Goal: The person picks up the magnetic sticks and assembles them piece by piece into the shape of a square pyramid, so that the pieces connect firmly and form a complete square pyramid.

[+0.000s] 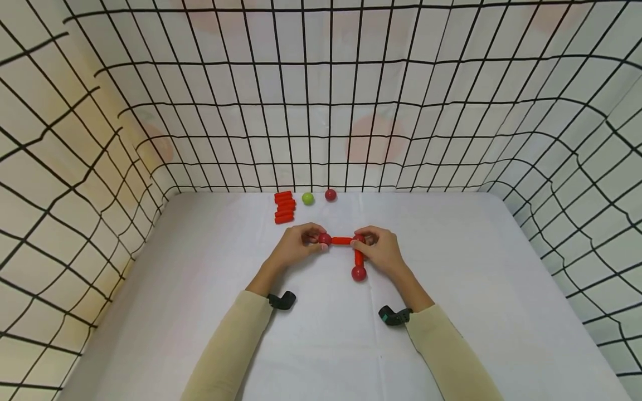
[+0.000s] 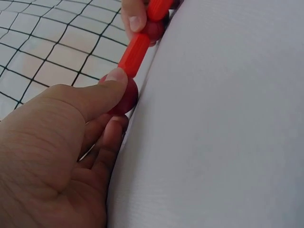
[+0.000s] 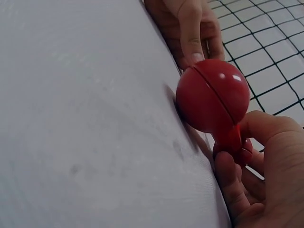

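Note:
An L-shaped piece of red balls joined by red rods lies low over the white table. With thumb and fingers, my left hand [image 1: 297, 243] pinches the left end ball [image 1: 325, 239]. A rod [image 1: 341, 241] runs from it to the corner ball [image 2: 154, 30], which my right hand [image 1: 382, 249] grips, its fingers partly covering it. From that corner a second rod [image 1: 359, 258] points toward me and ends in another red ball [image 1: 358, 273]. In the right wrist view this near ball [image 3: 213, 96] looms large, with a seam around it.
Beyond my left hand lie several loose red rods [image 1: 285, 208] in a stacked row. A green ball [image 1: 308, 198] and a red ball [image 1: 330, 195] sit beside them at the back edge. Black netting [image 1: 331, 120] surrounds the white table [image 1: 451, 250] at the back and sides.

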`<state>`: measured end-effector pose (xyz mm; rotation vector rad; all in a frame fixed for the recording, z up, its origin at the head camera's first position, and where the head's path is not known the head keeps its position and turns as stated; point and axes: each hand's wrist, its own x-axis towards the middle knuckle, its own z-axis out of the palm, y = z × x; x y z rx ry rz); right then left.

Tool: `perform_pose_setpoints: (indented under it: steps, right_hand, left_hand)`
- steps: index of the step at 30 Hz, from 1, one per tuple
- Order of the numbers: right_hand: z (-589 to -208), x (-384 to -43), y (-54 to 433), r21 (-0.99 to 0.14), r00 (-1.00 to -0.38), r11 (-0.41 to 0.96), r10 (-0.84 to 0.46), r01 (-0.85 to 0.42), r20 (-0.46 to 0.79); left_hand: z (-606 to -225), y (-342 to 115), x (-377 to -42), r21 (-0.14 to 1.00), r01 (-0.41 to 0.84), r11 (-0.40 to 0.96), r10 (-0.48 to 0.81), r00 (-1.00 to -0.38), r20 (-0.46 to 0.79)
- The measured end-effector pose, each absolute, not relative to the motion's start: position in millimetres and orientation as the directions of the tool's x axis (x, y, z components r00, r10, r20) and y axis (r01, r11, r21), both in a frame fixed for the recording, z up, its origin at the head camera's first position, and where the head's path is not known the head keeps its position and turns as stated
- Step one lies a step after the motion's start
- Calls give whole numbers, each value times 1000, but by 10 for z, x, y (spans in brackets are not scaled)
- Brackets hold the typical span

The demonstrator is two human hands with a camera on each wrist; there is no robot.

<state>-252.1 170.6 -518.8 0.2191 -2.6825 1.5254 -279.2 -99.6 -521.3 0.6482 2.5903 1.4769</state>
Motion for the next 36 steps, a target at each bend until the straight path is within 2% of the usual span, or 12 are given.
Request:
perform_pose_setpoints:
  steps: [14, 26, 36]
  right_hand:
    - [-5228, -2602, 1684, -823, -971, 521, -184, -225, 149]
    - [-5235, -2568, 1736, -830, -976, 523, -188, -195, 111]
    - [-5207, -2571, 1726, -811, -966, 532, -209, -244, 154]
  left_hand:
    - [-5171, -1012, -2772, 842, 296, 451, 387, -915, 115]
    - [-5149, -1033, -2774, 829, 308, 467, 417, -903, 101]
    - [-5055, -1376, -2836, 797, 291, 529, 240, -952, 188]
